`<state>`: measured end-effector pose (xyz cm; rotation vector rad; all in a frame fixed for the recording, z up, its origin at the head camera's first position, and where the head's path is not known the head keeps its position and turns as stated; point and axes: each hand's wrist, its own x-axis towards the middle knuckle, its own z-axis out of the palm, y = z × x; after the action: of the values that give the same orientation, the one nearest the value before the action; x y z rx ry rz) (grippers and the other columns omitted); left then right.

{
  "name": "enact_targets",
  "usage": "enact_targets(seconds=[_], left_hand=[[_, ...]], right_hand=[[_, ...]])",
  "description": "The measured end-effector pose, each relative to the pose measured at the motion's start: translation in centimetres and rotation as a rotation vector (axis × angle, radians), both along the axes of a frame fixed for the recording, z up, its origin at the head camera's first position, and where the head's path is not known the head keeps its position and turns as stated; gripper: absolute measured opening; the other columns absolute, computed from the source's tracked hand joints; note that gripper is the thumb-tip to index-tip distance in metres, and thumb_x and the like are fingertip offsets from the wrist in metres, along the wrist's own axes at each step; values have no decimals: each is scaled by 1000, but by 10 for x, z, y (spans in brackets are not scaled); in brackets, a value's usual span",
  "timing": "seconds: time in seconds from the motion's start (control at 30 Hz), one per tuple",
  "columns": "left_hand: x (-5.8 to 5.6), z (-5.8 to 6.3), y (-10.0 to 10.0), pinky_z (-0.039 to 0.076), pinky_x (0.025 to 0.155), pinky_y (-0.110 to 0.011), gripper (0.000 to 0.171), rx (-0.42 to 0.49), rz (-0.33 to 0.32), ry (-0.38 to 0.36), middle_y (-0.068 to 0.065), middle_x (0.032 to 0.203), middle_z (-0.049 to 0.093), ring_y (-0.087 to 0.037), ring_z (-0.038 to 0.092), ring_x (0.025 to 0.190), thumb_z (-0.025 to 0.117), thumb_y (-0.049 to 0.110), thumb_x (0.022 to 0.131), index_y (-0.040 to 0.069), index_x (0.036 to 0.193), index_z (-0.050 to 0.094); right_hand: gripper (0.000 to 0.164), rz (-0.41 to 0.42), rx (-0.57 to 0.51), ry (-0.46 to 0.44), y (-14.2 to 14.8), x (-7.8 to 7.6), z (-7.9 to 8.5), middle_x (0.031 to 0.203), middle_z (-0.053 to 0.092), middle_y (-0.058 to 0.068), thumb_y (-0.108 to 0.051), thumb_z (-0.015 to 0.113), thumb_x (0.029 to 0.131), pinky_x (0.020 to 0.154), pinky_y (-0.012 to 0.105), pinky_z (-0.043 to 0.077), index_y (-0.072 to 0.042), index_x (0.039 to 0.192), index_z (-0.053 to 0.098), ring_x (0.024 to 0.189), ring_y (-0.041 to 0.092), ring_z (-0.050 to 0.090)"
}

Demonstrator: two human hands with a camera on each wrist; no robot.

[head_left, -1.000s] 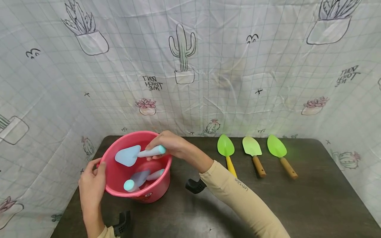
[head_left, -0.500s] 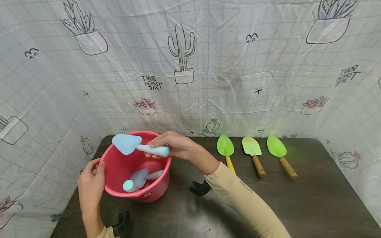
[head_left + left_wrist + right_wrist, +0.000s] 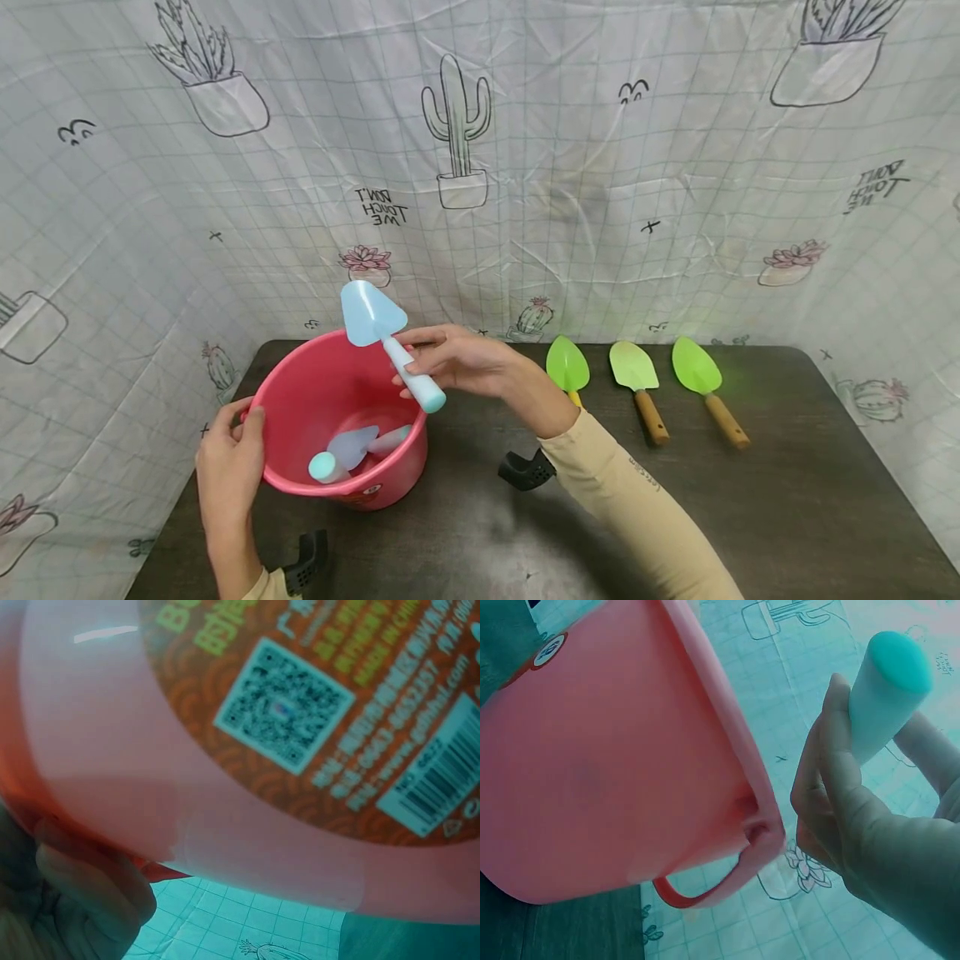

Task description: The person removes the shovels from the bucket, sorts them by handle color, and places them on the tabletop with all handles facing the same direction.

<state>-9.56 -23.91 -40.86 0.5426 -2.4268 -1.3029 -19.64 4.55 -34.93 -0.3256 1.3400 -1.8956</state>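
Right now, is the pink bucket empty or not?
Not empty: in the head view, a bluish-bladed trowel lies inside the pink bucket, near a turquoise-ended handle whose other end is hidden.

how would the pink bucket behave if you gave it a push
The pink bucket looks like moulded plastic, so it's probably light for its size and fairly stiff. Its broad body suggests it would slide sooner than tip. The left hand holding it would likely steady it, though the pale trowel inside might shift.
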Motion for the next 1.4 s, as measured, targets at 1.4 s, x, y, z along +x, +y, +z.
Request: enact_targets(seconds=[1.4], left_hand=[[3,1,1,47,54,-19,49,-5,16,6,-33,115,69,-20,69,73,45,30,109,-4,143,54]], right_hand=[[16,-234,-105,52,112,16,7,100,64,12,0,58,100,84,33,55,-8,112,64,86,23,67]])
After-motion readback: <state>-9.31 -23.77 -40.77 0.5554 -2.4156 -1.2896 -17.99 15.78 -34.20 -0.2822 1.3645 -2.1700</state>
